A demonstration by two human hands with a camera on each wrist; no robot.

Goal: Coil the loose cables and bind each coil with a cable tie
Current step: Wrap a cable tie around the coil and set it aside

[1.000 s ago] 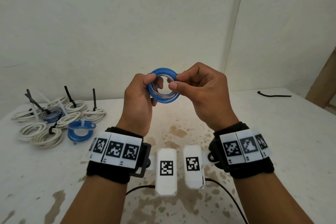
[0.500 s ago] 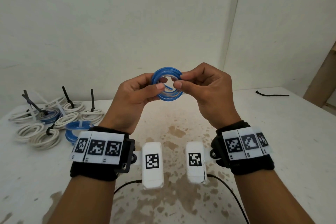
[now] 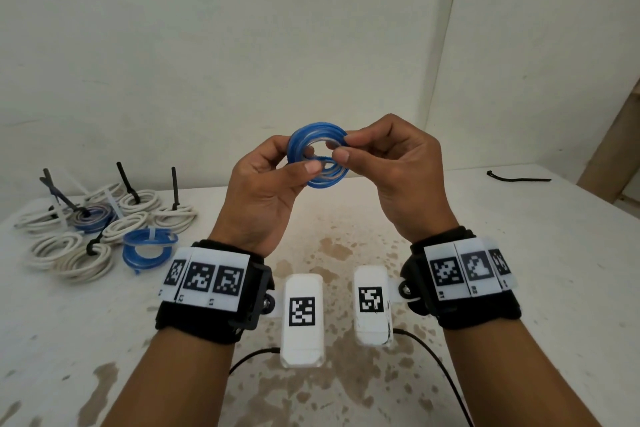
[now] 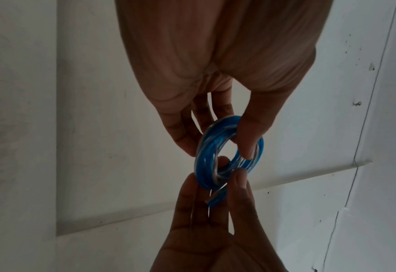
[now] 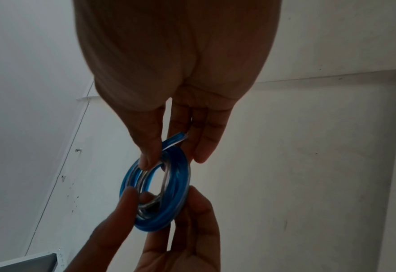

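You hold the blue cable coil (image 3: pixel 317 158) up between your hands, above the desk (image 3: pixel 519 270): your left hand (image 3: pixel 263 194) pinches its near-left rim and your right hand (image 3: pixel 398 177) pinches its right rim, where a short cut end (image 4: pixel 216 197) sticks out. The white desk is stained and stands in a corner of white walls; tied coils (image 3: pixel 100 232) lie at its left and a black cable tie (image 3: pixel 517 178) at its far right. The coil's opening faces you.

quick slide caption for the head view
Both hands, left hand and right hand, pinch a blue cable coil above the table.
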